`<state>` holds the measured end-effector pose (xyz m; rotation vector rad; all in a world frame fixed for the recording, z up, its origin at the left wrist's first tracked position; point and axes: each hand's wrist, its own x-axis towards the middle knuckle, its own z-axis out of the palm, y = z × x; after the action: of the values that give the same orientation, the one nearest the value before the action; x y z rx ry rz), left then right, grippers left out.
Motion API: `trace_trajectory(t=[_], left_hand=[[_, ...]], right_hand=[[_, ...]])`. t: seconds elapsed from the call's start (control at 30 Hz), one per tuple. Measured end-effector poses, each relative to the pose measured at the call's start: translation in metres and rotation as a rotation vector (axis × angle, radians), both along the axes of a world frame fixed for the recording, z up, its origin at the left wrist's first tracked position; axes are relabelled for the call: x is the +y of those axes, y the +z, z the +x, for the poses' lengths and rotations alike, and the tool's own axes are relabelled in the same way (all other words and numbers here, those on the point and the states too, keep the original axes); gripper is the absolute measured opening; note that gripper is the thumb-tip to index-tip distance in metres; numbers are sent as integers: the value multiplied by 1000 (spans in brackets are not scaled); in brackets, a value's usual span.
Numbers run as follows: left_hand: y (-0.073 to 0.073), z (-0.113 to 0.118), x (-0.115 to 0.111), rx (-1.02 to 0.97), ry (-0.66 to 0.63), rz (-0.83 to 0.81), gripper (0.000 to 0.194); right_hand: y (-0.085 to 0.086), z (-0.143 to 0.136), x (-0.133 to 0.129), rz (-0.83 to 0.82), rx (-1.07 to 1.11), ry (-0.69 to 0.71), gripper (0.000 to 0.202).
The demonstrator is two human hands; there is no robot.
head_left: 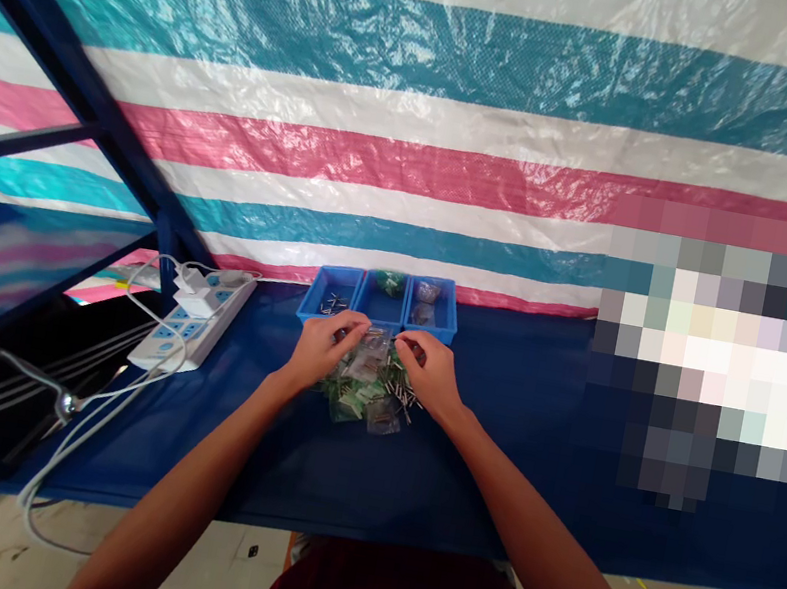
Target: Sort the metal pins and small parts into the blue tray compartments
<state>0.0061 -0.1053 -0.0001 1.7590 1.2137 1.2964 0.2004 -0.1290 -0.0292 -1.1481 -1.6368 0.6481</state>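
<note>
A loose pile of small green-tinted plastic bags [354,399] and short metal pins [409,401] lies on the dark blue table. Above the pile, my left hand [323,348] is closed in a pinch at the left edge of a small clear plastic bag [375,342]. Close to that bag's right side, my right hand [432,370] also pinches; what its fingertips hold is too small to make out. Another clear bag [384,417] rests at the near side of the pile.
Behind my hands stand three joined blue bins: the left bin [319,284] has several metal pins, the middle bin [381,311] green stuff, the right bin [446,306] clear bags. A white power strip [207,338] with trailing cables lies left. A striped sheet [400,169] hangs behind.
</note>
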Motion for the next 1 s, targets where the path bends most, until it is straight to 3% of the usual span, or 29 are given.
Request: trace_trajectory(t=[0.13, 0.4, 0.57, 0.73, 1.0], left_hand=[[-3, 8, -5, -121, 36, -68, 8], [-7, 12, -6, -152, 7, -45, 12], [-5, 15, -7, -213, -22, -130, 19], [-6, 15, -7, -138, 5, -25, 21], [-11, 10, -6, -22, -12, 32, 27]], right_hand=[[3, -1, -1, -12, 21, 35, 23], [1, -1, -1, -27, 84, 97, 22], [2, -1, -1, -61, 98, 84, 23], [1, -1, -1, -91, 147, 64, 22], [3, -4, 1, -321, 414, 237, 22]])
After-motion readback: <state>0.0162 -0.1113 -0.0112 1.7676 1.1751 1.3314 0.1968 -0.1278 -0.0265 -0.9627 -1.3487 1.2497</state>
